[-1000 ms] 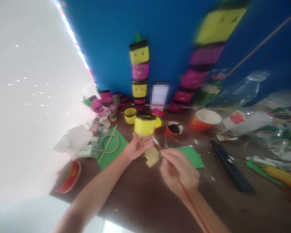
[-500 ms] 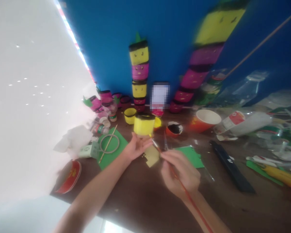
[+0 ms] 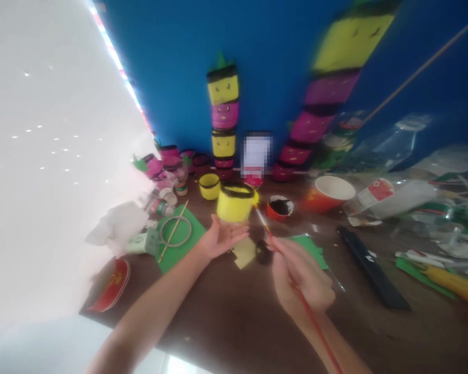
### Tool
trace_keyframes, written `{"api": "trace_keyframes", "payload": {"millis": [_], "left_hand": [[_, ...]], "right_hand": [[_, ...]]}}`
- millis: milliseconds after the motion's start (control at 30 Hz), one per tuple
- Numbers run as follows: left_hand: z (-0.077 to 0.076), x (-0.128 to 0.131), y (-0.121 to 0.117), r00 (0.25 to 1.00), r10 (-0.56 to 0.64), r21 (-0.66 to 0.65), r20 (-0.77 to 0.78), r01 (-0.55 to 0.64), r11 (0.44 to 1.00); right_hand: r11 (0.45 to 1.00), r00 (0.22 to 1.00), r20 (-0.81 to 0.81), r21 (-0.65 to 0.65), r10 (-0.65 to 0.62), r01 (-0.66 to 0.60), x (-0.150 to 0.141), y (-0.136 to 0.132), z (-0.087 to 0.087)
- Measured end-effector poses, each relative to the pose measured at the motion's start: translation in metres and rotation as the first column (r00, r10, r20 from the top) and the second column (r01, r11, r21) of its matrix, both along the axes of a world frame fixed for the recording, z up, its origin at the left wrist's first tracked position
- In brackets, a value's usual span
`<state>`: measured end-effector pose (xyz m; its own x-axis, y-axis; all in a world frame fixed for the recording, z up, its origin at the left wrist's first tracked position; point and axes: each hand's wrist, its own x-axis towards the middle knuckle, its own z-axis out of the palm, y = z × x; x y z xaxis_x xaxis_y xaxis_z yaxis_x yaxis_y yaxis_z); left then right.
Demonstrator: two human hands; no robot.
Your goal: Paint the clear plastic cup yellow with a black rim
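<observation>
A yellow-painted cup (image 3: 236,206) with a black rim rests on my left hand (image 3: 223,241), whose fingers stretch beneath its unpainted base. In my right hand (image 3: 306,275) is a long red paintbrush (image 3: 265,224), gripped near its ferrule, with the handle running back along the forearm. Its bristles are at the cup's right side, in front of a small yellow paint container (image 3: 256,197) partly hidden by the cup. I cannot tell whether the bristles touch either one. Below the left hand lies a cut piece of tan paper (image 3: 244,253).
Behind stand another yellow cup (image 3: 209,187) and an orange cup of black paint (image 3: 280,208). A green sheet (image 3: 191,239) with a ring on it lies left. To the right are a paper cup (image 3: 327,195), a black bar (image 3: 374,267) and plastic bottles (image 3: 398,195).
My right hand has moved right, taking the brush tip from the cup's lower right to higher up beside it. The cup has shifted slightly right and tipped, showing more of its opening.
</observation>
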<state>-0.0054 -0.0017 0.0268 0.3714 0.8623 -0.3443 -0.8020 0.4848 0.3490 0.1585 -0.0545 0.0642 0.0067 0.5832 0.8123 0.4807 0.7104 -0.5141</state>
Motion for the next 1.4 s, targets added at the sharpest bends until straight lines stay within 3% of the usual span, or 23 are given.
{"api": "trace_keyframes", "payload": {"millis": [633,967,1133,1267,1400], "left_hand": [[-0.0007,0.0001,-0.0002,1.0,0.029,0.005,0.001,-0.029,1.0],[-0.001,0.0002,0.0002,0.999,0.039,0.02,0.004,-0.039,0.999],[-0.0008,-0.0003,0.0004,0.997,0.077,-0.004,0.027,-0.077,0.997],[-0.001,-0.0007,0.0006,0.999,0.041,-0.011,0.025,-0.041,0.999],[-0.0043,-0.0011,0.001,1.0,0.014,0.059,-0.002,-0.014,0.998]], "right_hand": [[0.995,0.994,0.04,-0.002,0.102,-0.102,0.0019,0.0004,-0.0031],[0.995,0.995,0.033,-0.026,0.092,-0.091,0.0006,0.0021,-0.0042],[0.994,0.993,0.031,0.02,0.11,-0.11,0.0037,0.0008,-0.0035],[0.998,0.997,0.046,-0.006,0.063,-0.063,0.0018,0.0006,-0.0033],[0.993,0.992,0.052,-0.024,0.119,-0.117,-0.0003,0.0006,-0.0034]]}}
